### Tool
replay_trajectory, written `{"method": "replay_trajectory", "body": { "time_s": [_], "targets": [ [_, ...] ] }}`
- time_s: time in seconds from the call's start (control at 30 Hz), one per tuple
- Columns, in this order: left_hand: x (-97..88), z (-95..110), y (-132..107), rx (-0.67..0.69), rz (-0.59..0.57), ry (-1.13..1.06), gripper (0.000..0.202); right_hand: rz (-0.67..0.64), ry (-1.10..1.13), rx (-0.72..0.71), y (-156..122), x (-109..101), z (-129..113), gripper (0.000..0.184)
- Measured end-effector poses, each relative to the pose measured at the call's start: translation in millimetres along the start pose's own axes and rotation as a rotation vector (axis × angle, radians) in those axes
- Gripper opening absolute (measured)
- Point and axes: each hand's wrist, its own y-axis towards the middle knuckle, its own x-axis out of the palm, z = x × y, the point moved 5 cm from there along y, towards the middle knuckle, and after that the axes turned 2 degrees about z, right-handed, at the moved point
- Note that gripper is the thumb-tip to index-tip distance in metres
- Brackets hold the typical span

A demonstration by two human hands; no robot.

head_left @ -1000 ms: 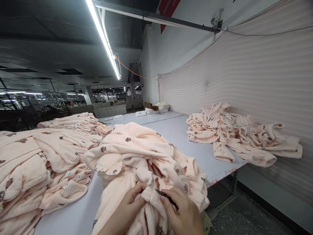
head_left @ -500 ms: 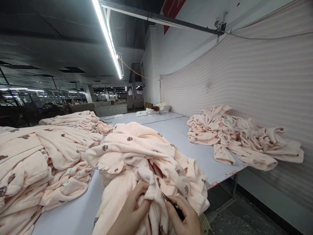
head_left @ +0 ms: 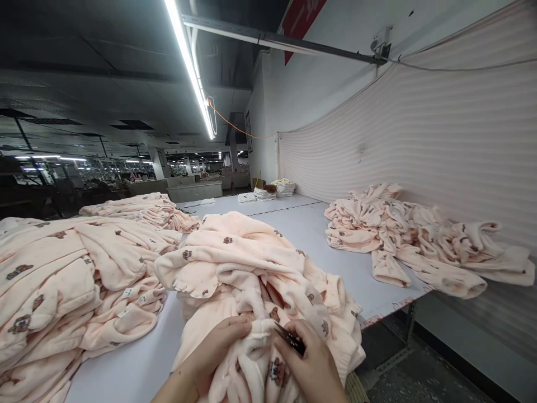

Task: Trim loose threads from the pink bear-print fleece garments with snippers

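A pale pink fleece garment (head_left: 247, 257) with small brown bear prints lies bunched in front of me on the table. My left hand (head_left: 222, 344) pinches a folded edge of it near the bottom centre. In my right hand (head_left: 308, 355) is a small dark tool, which looks like thread snips (head_left: 290, 339). Its tip meets the cloth edge just right of my left fingers. Part of the tool is hidden inside my right fingers, so I cannot tell if its blades are apart.
More pink garments are heaped on the left (head_left: 50, 280), some with white tags. Another loose pile (head_left: 403, 229) lies at the right, with sleeves over the table edge (head_left: 394, 308). Folded white stacks (head_left: 283, 188) stand at the back, beside a striped cloth hanging (head_left: 398, 134).
The pinched cloth edge has turned and now runs sideways between my hands. My left hand has shifted slightly and the snips' tip lies closer to the edge. The view has moved a little.
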Motion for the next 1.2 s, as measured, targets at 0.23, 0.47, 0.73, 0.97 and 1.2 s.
{"method": "replay_trajectory", "body": {
  "time_s": [0.23,0.47,0.73,0.97,1.2],
  "targets": [
    [-0.2,-10,2,-0.080,-0.099,-0.171,0.015,0.068,-0.088,-0.134,-12,-9,-18,0.022],
    [-3.2,-15,4,-0.083,-0.094,-0.135,0.015,0.109,-0.198,-0.185,-14,-11,-18,0.025],
    [-5.1,-23,6,-0.069,-0.118,-0.132,0.016,-0.038,0.055,-0.034,-7,-12,-8,0.019],
    [4.6,-19,5,-0.082,-0.160,-0.134,0.018,0.028,-0.107,-0.108,-19,-13,-13,0.018],
    [8.0,-19,5,-0.083,-0.170,-0.125,0.018,-0.006,-0.204,-0.148,-23,-16,-15,0.024]
  ]
}}
